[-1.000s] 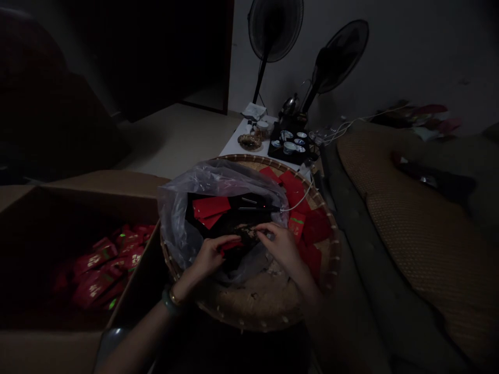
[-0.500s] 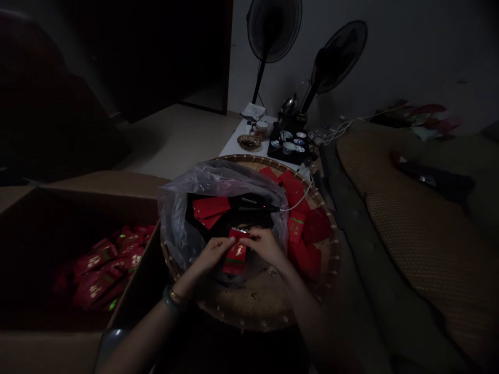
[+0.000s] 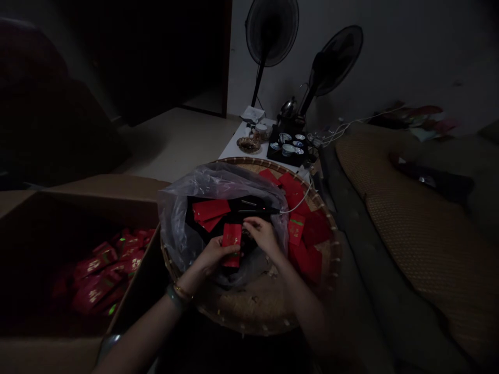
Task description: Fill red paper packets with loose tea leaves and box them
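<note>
My left hand [image 3: 214, 254] grips a small red packet [image 3: 232, 240] with gold lettering, thumb across its front. To its right, apart from the packet, my right hand [image 3: 263, 236] has its fingers bent and pinched together; anything between the fingertips is too small to make out. Both hands are over a clear plastic bag [image 3: 175, 208] that lies open in a round woven tray [image 3: 268, 322]. Flat red packets [image 3: 212, 209] lie on the dark surface inside the bag. Beside them is a slim black device [image 3: 259, 210] with a red light and a white cable.
More red packets [image 3: 298, 228] are spread along the tray's right side. A cardboard box [image 3: 97, 189] at left contains a heap of shiny red packets [image 3: 103, 278]. Beyond the tray, a white table [image 3: 230, 150] bears cups [image 3: 288, 149]. Two fans [image 3: 272, 34] stand behind; a woven mat [image 3: 409, 218] covers the seat at right.
My right hand has let go of the red packet and moved slightly up and right of it. The left hand now grips the packet alone, with the packet's top edge raised.
</note>
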{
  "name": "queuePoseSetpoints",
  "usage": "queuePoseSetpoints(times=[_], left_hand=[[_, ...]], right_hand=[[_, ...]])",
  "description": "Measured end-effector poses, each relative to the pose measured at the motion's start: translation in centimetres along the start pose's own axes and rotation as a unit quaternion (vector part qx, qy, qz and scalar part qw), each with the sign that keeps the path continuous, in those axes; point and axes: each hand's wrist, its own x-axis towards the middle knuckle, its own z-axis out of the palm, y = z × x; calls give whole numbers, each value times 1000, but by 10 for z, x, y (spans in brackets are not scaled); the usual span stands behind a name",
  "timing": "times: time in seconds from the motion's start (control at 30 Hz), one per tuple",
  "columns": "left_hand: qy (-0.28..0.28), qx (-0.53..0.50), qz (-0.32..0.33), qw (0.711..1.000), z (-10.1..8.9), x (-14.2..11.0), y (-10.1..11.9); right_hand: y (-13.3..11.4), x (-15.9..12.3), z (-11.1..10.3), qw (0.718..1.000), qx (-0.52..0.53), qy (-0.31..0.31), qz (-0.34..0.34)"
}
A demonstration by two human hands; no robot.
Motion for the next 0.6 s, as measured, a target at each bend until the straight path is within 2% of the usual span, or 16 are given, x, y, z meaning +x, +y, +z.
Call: queuePoseSetpoints(times=[0.07, 0.17, 0.23, 0.3, 0.4, 0.47, 0.6], left_hand=[[1, -3, -2, 1000, -4, 1, 1], [6, -9, -3, 1000, -7, 2, 3], [17, -15, -5, 1000, -7, 3, 3], [32, -18, 2, 999, -7, 3, 3], [63, -14, 26, 998, -10, 3, 3], [85, 0, 48, 995, -16, 4, 4], [139, 96, 110, 980, -30, 8, 3]], right_hand=[[5, 17, -9, 990, -113, 55, -69], [10, 39, -20, 960, -249, 57, -118], [12, 45, -19, 953, -271, 45, -128], [13, 43, -13, 958, -253, 28, -135], [17, 31, -4, 963, -234, -41, -123], [21, 23, -2, 958, -255, -95, -95], [29, 16, -4, 943, -302, -137, -43]])
